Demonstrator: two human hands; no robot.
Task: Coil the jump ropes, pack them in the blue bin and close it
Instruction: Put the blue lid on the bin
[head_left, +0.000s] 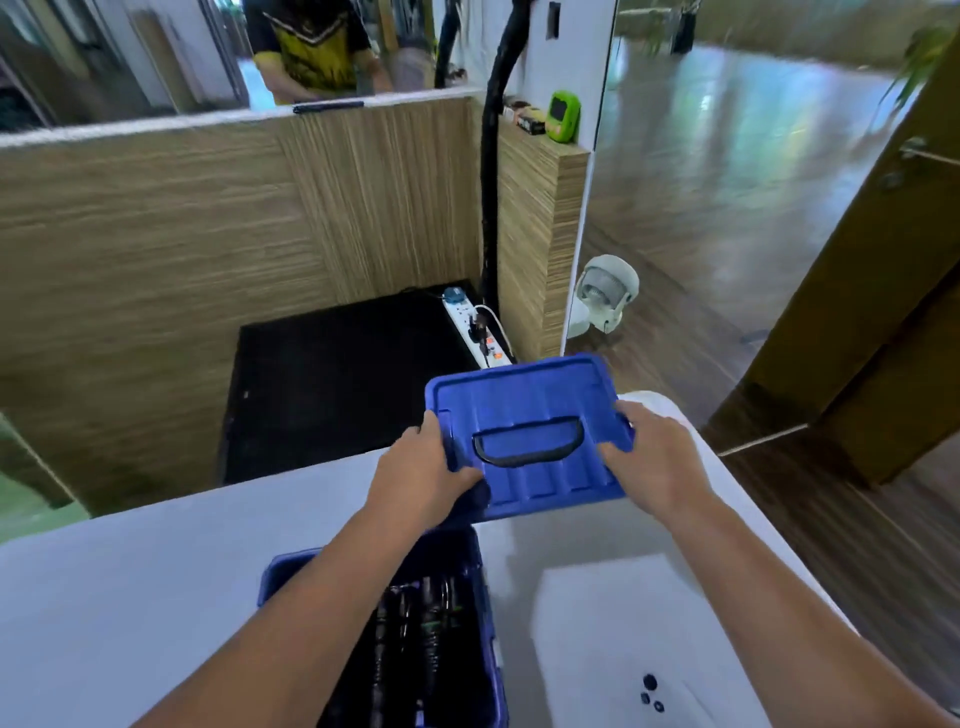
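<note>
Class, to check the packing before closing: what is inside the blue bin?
Dark jump ropes lie in the blue bin, its lid held off. The left forearm covers part, so their number cannot be told.

Blue lid (524, 415), blue bin (280, 571), white table (130, 571).

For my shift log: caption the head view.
Left hand and right hand hold the blue lid beyond the open blue bin, jump ropes inside.

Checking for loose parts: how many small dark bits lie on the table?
3 dark bits on the table right of the blue bin: one larger, two smaller below. More may be hidden.
</note>
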